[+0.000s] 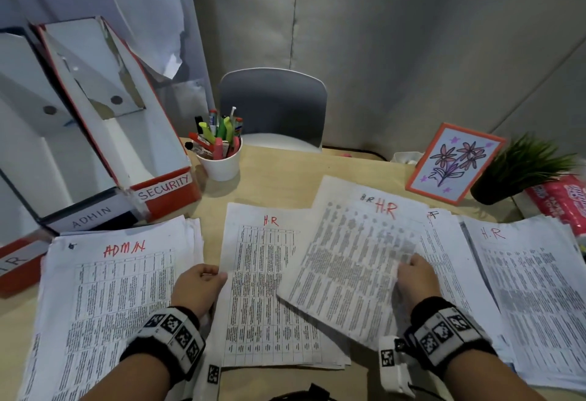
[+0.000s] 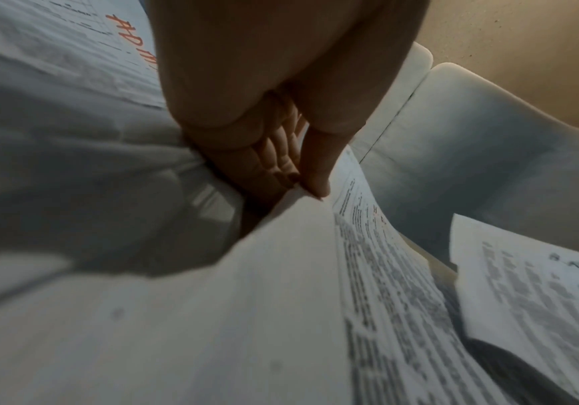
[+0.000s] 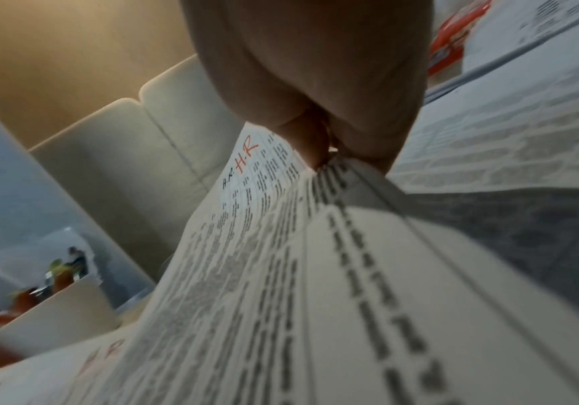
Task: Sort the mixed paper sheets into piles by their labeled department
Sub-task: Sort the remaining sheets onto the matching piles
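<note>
A stack headed ADMIN (image 1: 123, 277) lies at the left of the table. A thin H.R pile (image 1: 266, 305) sits in the middle. My left hand (image 1: 198, 285) pinches the left edge of this middle H.R pile (image 2: 315, 274) between thumb and fingers (image 2: 315, 175). My right hand (image 1: 417, 277) pinches the right edge of a loose sheet marked H.R (image 1: 352, 261), held tilted above the middle pile. The same sheet (image 3: 257, 208) shows its red H.R in the right wrist view. A thick mixed stack topped H.R (image 1: 532, 293) lies at the right.
Three file boxes stand at the left: SECURITY (image 1: 165, 188), ADMIN (image 1: 92, 213) and one marked H R (image 1: 16, 266). A white cup of pens (image 1: 220, 159), a grey chair (image 1: 276, 109), a framed flower drawing (image 1: 453, 162), a small plant (image 1: 520, 169) and a pink packet (image 1: 561, 197) line the back.
</note>
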Tool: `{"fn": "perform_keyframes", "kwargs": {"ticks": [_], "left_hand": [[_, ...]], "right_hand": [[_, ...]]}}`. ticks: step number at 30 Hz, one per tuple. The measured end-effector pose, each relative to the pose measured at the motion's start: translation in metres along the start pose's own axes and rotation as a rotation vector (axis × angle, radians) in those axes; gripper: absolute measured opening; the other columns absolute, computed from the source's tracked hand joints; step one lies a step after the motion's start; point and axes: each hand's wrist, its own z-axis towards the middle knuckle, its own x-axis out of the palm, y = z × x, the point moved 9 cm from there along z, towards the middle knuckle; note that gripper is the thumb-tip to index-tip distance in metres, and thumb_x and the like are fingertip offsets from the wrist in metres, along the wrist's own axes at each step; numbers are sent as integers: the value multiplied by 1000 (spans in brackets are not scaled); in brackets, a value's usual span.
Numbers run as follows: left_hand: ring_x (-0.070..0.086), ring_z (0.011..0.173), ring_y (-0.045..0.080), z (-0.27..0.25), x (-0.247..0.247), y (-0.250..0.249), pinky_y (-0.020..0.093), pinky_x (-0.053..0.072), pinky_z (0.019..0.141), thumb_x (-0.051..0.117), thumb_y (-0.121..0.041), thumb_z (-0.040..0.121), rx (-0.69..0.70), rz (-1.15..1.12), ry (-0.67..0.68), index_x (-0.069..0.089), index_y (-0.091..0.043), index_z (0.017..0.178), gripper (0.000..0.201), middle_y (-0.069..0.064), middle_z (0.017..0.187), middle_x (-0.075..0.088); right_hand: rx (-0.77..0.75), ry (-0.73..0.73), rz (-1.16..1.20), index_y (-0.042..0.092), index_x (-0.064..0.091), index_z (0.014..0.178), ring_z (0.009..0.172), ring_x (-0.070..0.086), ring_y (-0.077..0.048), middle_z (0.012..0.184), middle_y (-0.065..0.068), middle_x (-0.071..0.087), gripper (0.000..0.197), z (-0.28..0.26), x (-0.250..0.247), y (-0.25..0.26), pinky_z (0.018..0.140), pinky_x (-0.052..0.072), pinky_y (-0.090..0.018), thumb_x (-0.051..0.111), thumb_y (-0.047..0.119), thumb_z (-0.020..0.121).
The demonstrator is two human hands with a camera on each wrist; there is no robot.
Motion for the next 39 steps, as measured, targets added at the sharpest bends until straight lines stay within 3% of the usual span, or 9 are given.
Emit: {"fn": "perform_keyframes", "kwargs": {"ticks": [6,13,16,20,25,28,31,35,39], "left_hand": [[62,81,18,-8,6,-17,32,48,77,65,-28,88,42,29,77,67,-9,86,19,1,83,68],[58,86,16,-16,23,-27,28,42,73,53,-77,73,93,215,332,64,-18,85,61,-7,89,61],[66,82,5,-24,30,-31,14,46,64,74,-49,75,103,209,388,71,-18,96,37,-10,89,72],[69,79,16,-27,29,-32,13,47,56,77,-2,73,119,160,376,73,-14,83,16,-2,76,74],[65,69,10,-32,26,-34,14,48,57,74,-4,77,155,233,388,67,-17,69,17,-7,62,67],[58,90,11,-35,29,-32,17,45,77,69,-4,81,196,347,429,67,-25,66,26,-10,87,64],[63,96,9,-35,32,-26,27,45,97,75,3,73,132,256,478,78,-21,65,25,-11,105,66],[62,94,5,-37,32,-27,16,47,84,75,3,74,138,230,533,79,-23,75,26,-13,106,64],[64,94,14,-27,23,-14,17,47,67,54,12,83,13,124,481,70,-22,104,43,6,114,66]], "right_hand": [[51,21,-76,14,28,70,65,30,-19,71,-11,32,24,8,-11,-8,60,21,-31,35,-4,85],[-63,297,-9,18,47,73,68,50,-20,74,-6,53,22,-33,60,17,66,46,-38,42,8,92],[-113,400,-37,16,60,92,82,63,-25,89,-4,65,14,-48,88,28,73,52,-36,46,15,95],[-143,416,-58,6,60,103,80,60,-22,99,-13,66,16,-58,102,35,66,48,-30,48,7,92],[-144,421,26,14,58,99,86,62,-17,96,-5,66,23,-64,92,35,68,50,-23,59,-4,84],[-71,524,119,13,59,99,80,57,-18,95,-10,59,29,-67,91,32,61,55,-22,56,-12,84],[-26,577,-46,4,61,113,84,56,-14,98,-7,60,25,-70,96,33,84,52,-32,60,7,89],[-234,630,56,18,70,63,90,63,-34,96,-35,58,15,-87,86,55,72,50,-22,77,30,58],[-239,571,213,28,71,51,111,58,-25,111,2,60,19,-73,77,39,102,42,-40,73,14,63]]}}
